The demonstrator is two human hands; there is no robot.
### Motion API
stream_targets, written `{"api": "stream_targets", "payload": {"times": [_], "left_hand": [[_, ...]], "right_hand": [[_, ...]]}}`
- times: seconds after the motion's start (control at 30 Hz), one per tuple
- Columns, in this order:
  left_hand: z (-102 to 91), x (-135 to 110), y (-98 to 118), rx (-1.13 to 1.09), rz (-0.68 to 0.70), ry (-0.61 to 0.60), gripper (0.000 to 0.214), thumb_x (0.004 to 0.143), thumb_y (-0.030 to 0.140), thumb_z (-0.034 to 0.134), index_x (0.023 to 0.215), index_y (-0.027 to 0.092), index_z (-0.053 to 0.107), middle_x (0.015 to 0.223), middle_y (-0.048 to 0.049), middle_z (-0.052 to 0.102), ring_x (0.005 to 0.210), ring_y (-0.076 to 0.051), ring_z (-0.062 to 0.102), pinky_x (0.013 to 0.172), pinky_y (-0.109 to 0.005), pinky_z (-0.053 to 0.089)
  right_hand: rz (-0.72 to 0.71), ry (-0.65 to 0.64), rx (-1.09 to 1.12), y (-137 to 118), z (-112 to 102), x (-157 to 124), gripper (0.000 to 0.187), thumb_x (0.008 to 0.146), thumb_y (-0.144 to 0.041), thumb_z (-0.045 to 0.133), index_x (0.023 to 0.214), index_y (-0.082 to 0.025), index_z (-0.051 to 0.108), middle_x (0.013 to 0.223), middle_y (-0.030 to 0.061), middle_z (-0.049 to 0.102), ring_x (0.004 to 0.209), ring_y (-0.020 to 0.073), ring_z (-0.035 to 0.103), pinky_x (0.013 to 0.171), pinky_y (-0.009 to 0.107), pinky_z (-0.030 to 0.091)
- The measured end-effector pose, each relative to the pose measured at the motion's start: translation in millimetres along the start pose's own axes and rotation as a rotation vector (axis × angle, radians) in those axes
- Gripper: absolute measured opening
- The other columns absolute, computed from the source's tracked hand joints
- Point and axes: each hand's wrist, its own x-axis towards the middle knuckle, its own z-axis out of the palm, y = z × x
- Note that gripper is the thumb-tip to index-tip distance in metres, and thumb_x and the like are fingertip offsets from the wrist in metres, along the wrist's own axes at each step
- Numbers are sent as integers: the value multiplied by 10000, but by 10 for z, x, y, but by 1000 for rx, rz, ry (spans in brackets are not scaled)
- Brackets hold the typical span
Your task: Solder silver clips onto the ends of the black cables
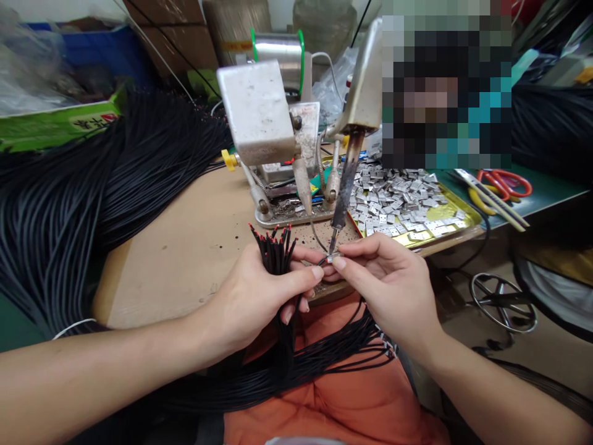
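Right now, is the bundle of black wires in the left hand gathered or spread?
Gathered: the black wires are squeezed together in the left hand, with their red-tipped ends fanning slightly above the grip.

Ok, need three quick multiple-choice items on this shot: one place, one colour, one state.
1. Where is the tray of silver metal tabs?
A. On the workbench, beyond the hands
B. On the person's lap
C. On the floor

2. What colour are the tips of the bundle of black wires in the left hand?
A. Green
B. Red
C. White

3. What is the right hand doing?
A. Gripping scissors
B. Resting open and empty
C. Pinching a small metal piece

1 A: the tray sits on the bench past the hands.
2 B: red ends show atop the bundle.
3 C: thumb and finger close on the piece.
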Motion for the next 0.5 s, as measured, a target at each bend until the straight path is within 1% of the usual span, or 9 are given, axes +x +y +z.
{"api": "stream_targets", "payload": {"times": [0.3,0.5], "left_hand": [[-12,2,-16,3,25,-19,251,819,303,774,1008,139,743,534,0,635,427,-96,538,354,-155,378],[-7,-6,-6,9,29,-12,226,834,307,764,997,150,751,502,10,630,377,-64,501,356,-140,367]], "right_hand": [[48,-8,3,-3,-18,-1,136,806,-218,813,866,-218,691,759,1,764,680,166,765,700,286,667],[51,-38,57,19,-47,-3,104,852,-210,777,911,-214,691,786,1,774,710,144,771,713,243,654]]}}
